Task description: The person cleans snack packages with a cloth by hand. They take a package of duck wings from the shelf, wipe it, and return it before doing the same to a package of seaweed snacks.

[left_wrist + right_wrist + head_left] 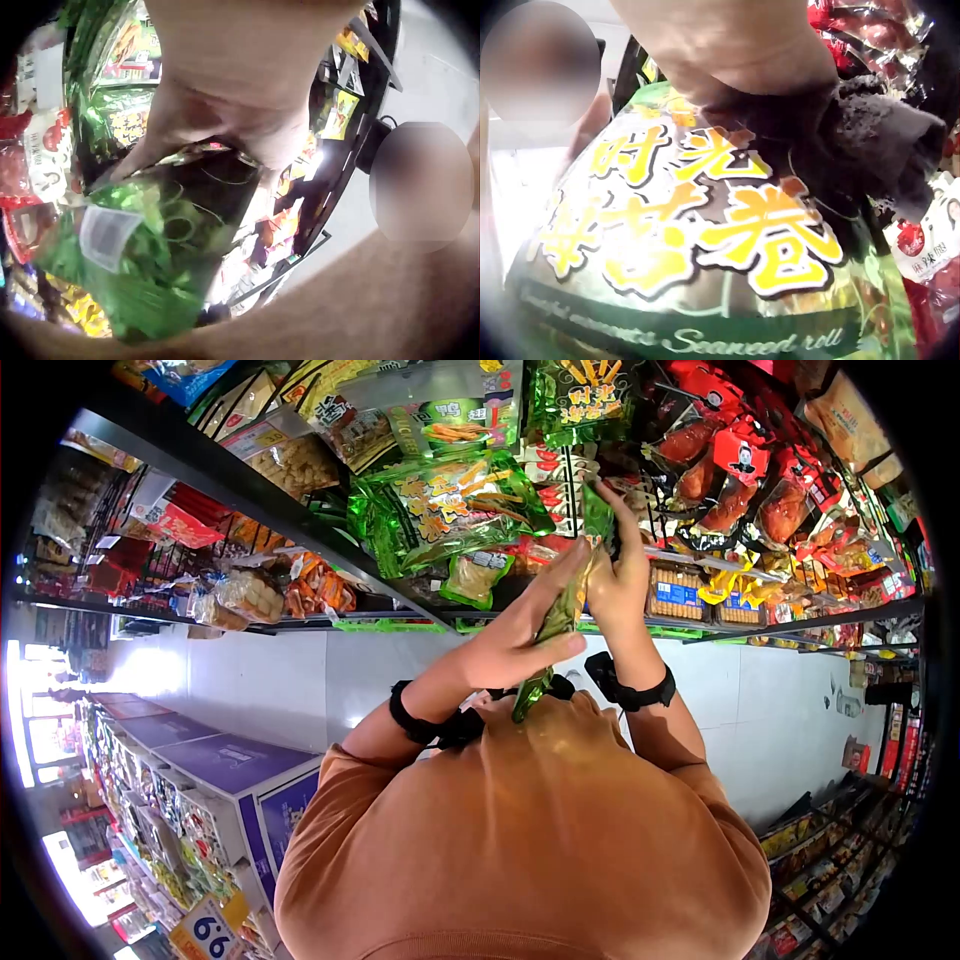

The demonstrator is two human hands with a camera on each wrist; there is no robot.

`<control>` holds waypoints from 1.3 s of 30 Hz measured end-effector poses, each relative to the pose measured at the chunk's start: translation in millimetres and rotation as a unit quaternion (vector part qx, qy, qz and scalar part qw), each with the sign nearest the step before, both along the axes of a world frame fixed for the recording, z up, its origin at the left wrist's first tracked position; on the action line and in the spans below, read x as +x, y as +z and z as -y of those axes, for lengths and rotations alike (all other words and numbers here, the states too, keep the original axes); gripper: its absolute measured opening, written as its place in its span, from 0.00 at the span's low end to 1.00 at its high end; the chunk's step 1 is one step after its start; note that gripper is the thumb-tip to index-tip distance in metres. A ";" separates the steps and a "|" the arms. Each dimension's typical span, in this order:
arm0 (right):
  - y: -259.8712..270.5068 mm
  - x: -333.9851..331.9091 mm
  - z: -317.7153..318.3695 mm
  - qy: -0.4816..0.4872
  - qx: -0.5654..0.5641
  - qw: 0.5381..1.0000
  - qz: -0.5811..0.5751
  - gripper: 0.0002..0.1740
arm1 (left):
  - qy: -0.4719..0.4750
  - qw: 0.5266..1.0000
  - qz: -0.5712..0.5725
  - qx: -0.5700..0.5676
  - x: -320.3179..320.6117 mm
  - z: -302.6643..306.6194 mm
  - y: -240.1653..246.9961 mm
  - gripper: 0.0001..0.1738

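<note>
Between both hands stands a green bag of seaweed rolls (568,605), seen edge-on in the head view. Its front, with large yellow lettering and a dark green band (705,330), fills much of the right wrist view. A white label (110,236) shows on its shiny green back in the left wrist view. My left hand (525,630) grips the bag from the left, lower down, its thumb crossing the bag's near edge. On the other side my right hand (615,575) holds it higher up, with the fingers reaching to the top edge.
Ahead is a shelf with a similar green bag (580,405), a larger green snack bag (450,510) and red meat packs (730,470). Boxed biscuits (680,592) sit lower. A purple-sided display (215,760) stands behind on the left, dark racks (835,860) on the right.
</note>
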State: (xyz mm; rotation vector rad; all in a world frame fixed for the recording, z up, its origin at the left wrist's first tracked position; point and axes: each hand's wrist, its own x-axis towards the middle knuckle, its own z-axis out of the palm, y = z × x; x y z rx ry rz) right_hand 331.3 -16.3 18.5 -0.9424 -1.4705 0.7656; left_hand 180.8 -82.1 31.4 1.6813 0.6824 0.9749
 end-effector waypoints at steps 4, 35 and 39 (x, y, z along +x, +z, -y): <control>4.5 -16.5 10.2 0.051 -0.027 0.998 0.026 0.31 | 0.075 0.996 -0.048 0.024 1.8 -14.6 -25.7 0.46; 5.7 -72.5 38.6 0.222 0.167 0.954 0.111 0.27 | 0.328 0.872 0.348 -0.109 -32.8 10.2 -13.2 0.37; 10.4 -69.5 60.2 0.307 0.198 0.917 0.158 0.30 | 0.404 0.772 0.431 -0.235 -44.9 15.7 19.9 0.22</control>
